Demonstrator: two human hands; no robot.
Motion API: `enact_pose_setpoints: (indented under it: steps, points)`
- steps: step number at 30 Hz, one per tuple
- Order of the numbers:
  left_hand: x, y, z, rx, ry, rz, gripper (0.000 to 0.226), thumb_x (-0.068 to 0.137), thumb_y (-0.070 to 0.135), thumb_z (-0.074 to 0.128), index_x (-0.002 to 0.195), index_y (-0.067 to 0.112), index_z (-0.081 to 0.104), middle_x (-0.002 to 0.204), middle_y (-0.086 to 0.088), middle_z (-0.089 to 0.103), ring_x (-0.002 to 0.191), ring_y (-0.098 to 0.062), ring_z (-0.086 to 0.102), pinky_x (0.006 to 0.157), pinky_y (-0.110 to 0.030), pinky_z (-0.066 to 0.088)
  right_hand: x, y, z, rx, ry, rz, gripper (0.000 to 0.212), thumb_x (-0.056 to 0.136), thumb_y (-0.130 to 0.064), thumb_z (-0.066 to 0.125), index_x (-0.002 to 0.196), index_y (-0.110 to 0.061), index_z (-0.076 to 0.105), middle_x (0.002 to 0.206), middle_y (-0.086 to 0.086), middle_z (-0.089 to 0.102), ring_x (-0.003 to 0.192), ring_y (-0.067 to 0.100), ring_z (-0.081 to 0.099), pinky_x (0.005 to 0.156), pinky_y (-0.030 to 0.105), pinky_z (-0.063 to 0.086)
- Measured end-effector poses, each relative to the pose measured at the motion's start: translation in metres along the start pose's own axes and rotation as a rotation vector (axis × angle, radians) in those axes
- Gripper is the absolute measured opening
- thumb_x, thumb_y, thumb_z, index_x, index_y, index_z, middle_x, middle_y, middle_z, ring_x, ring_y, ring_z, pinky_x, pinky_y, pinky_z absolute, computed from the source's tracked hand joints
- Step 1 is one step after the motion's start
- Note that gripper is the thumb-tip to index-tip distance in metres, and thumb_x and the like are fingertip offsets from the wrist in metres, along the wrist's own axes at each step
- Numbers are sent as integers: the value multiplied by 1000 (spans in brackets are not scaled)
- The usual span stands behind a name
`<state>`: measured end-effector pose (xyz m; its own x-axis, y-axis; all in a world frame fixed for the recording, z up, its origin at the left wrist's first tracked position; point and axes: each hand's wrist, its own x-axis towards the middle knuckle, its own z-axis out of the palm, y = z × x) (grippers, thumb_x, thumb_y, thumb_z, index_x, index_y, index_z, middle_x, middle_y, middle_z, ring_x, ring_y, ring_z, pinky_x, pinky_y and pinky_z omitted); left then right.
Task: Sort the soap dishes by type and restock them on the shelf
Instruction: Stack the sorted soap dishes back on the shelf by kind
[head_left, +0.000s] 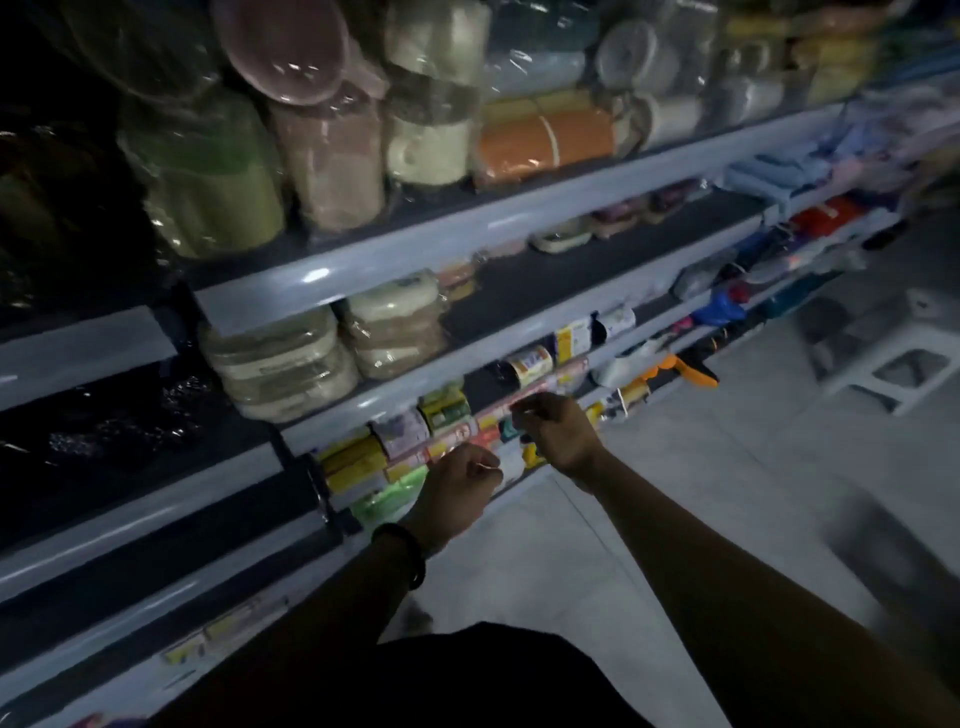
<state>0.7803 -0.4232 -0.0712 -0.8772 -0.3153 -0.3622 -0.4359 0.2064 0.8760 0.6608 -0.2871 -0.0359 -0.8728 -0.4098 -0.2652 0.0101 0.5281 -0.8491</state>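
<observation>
Below centre of the frame, left hand (460, 486) and right hand (561, 434) curled by small boxes (400, 434); whether either pinched anything was unclear. Wrapped soap dishes (280, 358) sat 1 shelf (545, 280) higher, centre left; best lift whole stacks, 2-handed.

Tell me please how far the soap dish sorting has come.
Done: wrapped cream stacks stand on the middle shelf. In hand: left grip and right grip work among small packets one shelf lower; what they hold is unclear. Remaining: loose dishes lie spread further right.
</observation>
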Motion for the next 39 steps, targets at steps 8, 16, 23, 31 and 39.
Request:
enact_pose_setpoints:
  steps: [8,16,23,31,39]
  points:
    - [-86,-16,92,238,-309,-135,11,104,21,61,106,14,69,98,-7,69,80,-21,67,62,-25,46,-134,155,-57,-1,-233,483,21,102,-25,61,114,-10,69,92,10,70,66,20,60,55,24,42]
    - [-160,-51,176,385,-474,-216,11,102,22,61,105,18,71,109,-8,75,88,-22,71,63,-26,48,-304,305,-82,44,-212,825,20,106,-17,52,88,-14,63,90,15,67,62,23,62,66,36,53]
    - [-180,-70,213,515,-632,-235,14,103,27,58,108,20,68,107,-11,77,79,-18,70,62,-26,46,-412,362,-75,289,112,1153,26,102,-30,61,109,-6,67,86,11,72,62,24,63,64,26,44]
    - [-157,-141,236,580,-736,-320,12,98,20,65,94,13,73,87,-10,77,68,-19,70,71,-42,62,-438,383,-48,430,257,1233,21,101,-30,66,106,-9,68,87,11,72,69,24,65,62,27,45]
    - [-125,-249,323,643,-724,-402,11,98,15,62,95,15,73,85,2,76,65,-5,71,59,-21,51,-399,520,-11,408,219,1213,13,100,-19,66,91,-12,73,87,15,75,70,24,67,62,31,51]
